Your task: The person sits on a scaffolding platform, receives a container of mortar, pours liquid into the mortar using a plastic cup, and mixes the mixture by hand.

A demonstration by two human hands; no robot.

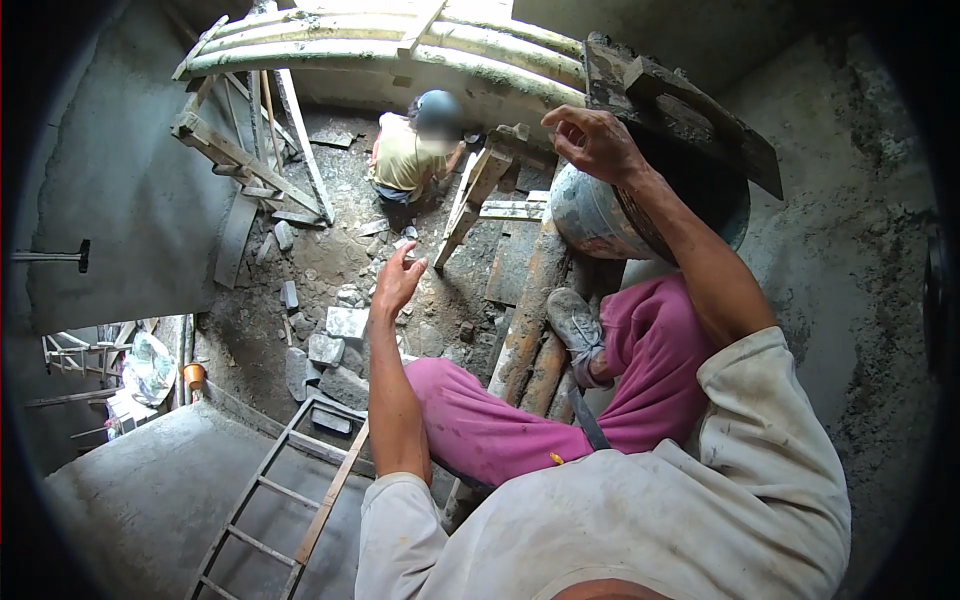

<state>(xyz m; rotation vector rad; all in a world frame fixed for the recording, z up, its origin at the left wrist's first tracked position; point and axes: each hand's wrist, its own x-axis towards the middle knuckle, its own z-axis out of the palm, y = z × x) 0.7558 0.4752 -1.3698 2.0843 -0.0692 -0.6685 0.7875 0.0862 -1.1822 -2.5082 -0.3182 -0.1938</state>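
Drum [600, 215]: blue-grey, round wall, on the person's right side. Wall shows toward picture left, dark open side toward picture right. Long axis seems to run from lower left toward the right; hard to tell if it stands upright or tilts. Wall is scuffed, with pale smears and rusty brown patches low down. Inside is dark, contents can't be made out. Rough wooden boards [715, 115], crusted with dirt, lie at its upper right.

Right hand [600, 145] is over the drum's upper left edge, forearm crossing in front of the dark opening. Fingers loosely curled, nothing seen in them; can't tell if the tips meet or if the hand touches the drum. Left hand [398, 283] is well apart from the drum, to its left, fingers spread apart and nothing held, near a wooden post [465, 215] and in front of the rubble.

Rusty, mud-stained pipes or poles [528, 325] run by the drum's lower left; a grey shoe [574, 325] is on them or just beside, can't tell. Broken blocks [346, 322] lie on the dirt floor [325, 250], with a ladder [262, 545] at lower left. Another person [408, 155] in a blue helmet crouches beyond, near curved pale beams [400, 60].
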